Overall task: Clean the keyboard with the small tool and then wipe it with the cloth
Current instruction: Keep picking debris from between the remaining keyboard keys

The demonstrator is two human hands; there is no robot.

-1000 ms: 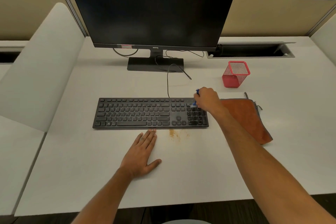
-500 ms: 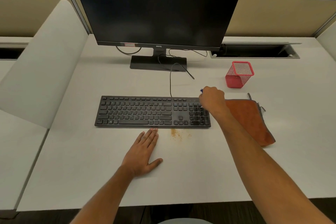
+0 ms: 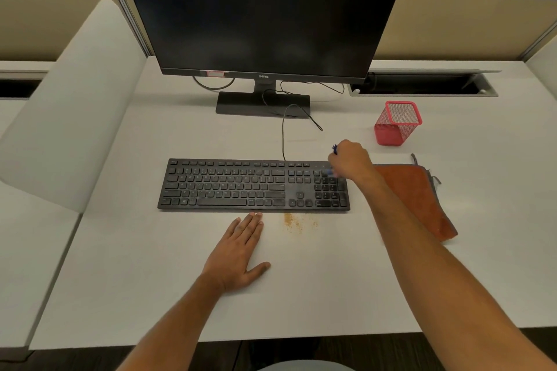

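Observation:
A black keyboard (image 3: 241,185) lies across the middle of the white desk (image 3: 301,295). My right hand (image 3: 351,159) is closed around a small blue tool (image 3: 334,149), whose lower tip touches the top row of the number pad at the keyboard's right end. Most of the tool is hidden inside my fist. An orange cloth (image 3: 419,196) lies flat just right of the keyboard, partly under my right forearm. My left hand (image 3: 241,250) rests flat on the desk in front of the keyboard, fingers together and holding nothing.
Brown crumbs (image 3: 294,221) are scattered on the desk just in front of the keyboard. A red mesh cup (image 3: 396,123) stands behind the cloth. A black monitor (image 3: 262,9) on its stand fills the back, with the keyboard cable (image 3: 284,135) running to it. White dividers flank the desk.
My right hand has made small brushing moves with the tool over the number pad's top rows. The camera has tilted slightly. My left hand has stayed put.

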